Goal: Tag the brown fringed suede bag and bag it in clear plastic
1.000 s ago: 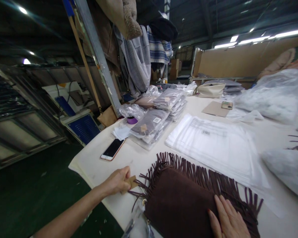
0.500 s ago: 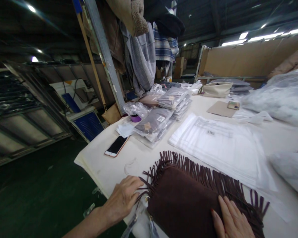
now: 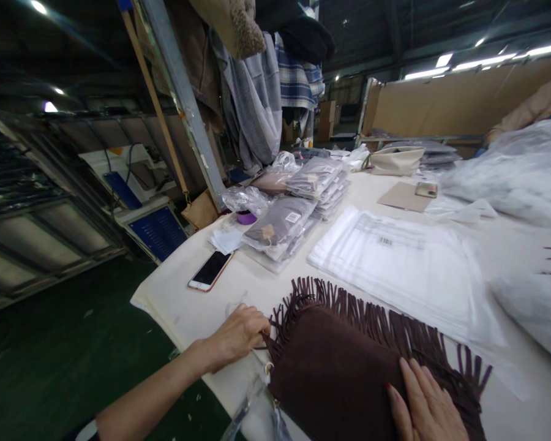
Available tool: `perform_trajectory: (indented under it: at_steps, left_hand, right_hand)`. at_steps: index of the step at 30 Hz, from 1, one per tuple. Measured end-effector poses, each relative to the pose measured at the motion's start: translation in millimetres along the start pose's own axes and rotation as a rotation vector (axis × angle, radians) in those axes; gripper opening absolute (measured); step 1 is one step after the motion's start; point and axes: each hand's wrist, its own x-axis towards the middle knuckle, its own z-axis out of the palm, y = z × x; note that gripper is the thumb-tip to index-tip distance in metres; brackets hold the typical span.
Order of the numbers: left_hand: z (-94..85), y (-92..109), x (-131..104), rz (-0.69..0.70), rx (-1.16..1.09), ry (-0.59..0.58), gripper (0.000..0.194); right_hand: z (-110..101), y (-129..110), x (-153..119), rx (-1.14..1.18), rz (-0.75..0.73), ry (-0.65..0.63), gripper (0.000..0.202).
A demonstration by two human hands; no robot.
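Observation:
A dark brown fringed bag [image 3: 335, 367] lies flat near the front of the white table, its fringe spread along the far edge. My left hand [image 3: 243, 331] is closed on strands of the fringe at the bag's left corner. Resting on the right part of the bag is my right hand [image 3: 427, 401], palm down with its fingers apart. Below my left hand, metal rings and straps in clear wrap hang at the bag's left side.
A phone [image 3: 210, 269] lies left on the table [image 3: 165, 300], beside stacked bagged items [image 3: 282, 223]. White plastic bags [image 3: 395, 257] lie beyond the fringe. Farther right are a second phone [image 3: 426, 189] and a large plastic bundle [image 3: 514, 171]. Garments [image 3: 252, 92] hang behind a metal post.
My left hand has moved up slightly and closed tighter on the fringe strands, with more forearm in view. My right hand stays on the bag. The view has shifted slightly.

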Motion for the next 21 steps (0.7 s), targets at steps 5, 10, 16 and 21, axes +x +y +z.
perform_trajectory:
  at_steps: [5,10,16,21]
  left_hand:
    - [6.6,-2,-17,-0.05,0.139,0.281,0.028]
    - [31.1,15,-41,0.086,0.044,0.253,0.027]
    - [36.3,29,-42,-0.246,-0.217,0.101,0.025]
    - [33.6,32,-28,-0.437,-0.426,-0.035,0.036]
  right_hand:
    - [1,-1,0,0.022,0.0,0.02,0.047]
    - [1,-3,-2,0.095,0.058,-0.02,0.046]
    - [5,0,-6,0.097,0.045,-0.003,0.046]
    - [-3,-4,5,0.164,0.111,-0.05,0.047]
